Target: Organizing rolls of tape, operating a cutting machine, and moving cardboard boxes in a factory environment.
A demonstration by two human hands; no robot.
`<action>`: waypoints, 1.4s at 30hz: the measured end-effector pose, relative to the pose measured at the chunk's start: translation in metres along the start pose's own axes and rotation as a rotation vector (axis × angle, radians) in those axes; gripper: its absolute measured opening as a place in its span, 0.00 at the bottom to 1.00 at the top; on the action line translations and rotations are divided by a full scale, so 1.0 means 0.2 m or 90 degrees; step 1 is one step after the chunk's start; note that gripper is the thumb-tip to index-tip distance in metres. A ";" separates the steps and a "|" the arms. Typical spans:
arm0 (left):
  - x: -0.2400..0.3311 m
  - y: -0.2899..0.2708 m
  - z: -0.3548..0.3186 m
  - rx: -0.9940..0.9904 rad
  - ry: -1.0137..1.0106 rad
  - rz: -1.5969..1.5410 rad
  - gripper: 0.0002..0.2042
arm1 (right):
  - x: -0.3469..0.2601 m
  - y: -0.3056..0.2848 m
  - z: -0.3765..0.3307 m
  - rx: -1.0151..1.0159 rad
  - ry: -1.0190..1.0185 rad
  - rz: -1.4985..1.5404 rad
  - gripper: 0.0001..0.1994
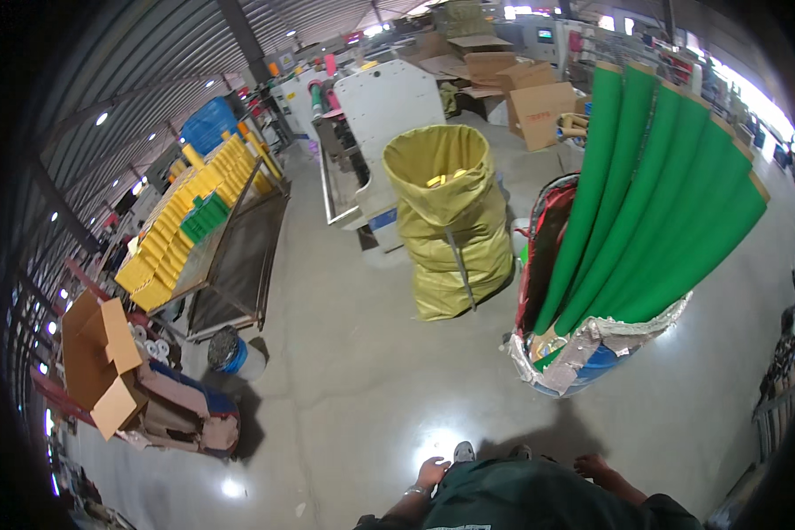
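Holding nothing visible in left hand [432, 473] or right hand [594, 465]; unable to judge finger spread. Find green rolls [654, 212] leaning in blue bin [602, 360], front right; probably stiff, smooth; grip around mid-length.

My fingers too small to read, my shoes mostly covered
On my left hand [432, 473] and right hand [594, 466], single fingers blur together; my dark shirt [530, 495] runs off the lower edge. The lower ends of the green rolls [654, 212] are hidden inside the bin [602, 360]; the yellow sack [455, 238] hides most of its contents.
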State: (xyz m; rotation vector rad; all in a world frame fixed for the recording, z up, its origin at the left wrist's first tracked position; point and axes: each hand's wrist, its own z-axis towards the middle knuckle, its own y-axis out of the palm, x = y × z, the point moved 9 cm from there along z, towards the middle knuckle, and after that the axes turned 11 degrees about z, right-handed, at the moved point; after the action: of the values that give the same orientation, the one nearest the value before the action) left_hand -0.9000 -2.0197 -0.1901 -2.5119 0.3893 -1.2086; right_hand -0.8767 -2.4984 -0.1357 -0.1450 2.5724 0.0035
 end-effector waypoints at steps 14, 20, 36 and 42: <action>0.09 -0.03 0.02 -0.010 -0.078 -0.072 0.21 | -0.01 0.02 0.01 -0.015 0.016 0.035 0.14; 0.15 -0.03 0.02 -0.016 -0.095 -0.069 0.22 | 0.00 -0.01 0.02 0.024 0.027 0.034 0.15; 0.21 -0.01 0.00 -0.032 -0.072 -0.054 0.22 | -0.03 0.00 -0.06 0.030 0.034 0.005 0.16; 0.20 -0.02 -0.03 -0.023 -0.063 -0.020 0.21 | -0.08 0.03 -0.12 0.043 0.033 -0.017 0.16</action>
State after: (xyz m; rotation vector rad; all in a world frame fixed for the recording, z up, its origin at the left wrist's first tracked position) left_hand -0.8803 -2.0325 -0.1575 -2.6063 0.3507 -1.0930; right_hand -0.8772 -2.4923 -0.1065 -0.1571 2.6186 -0.0976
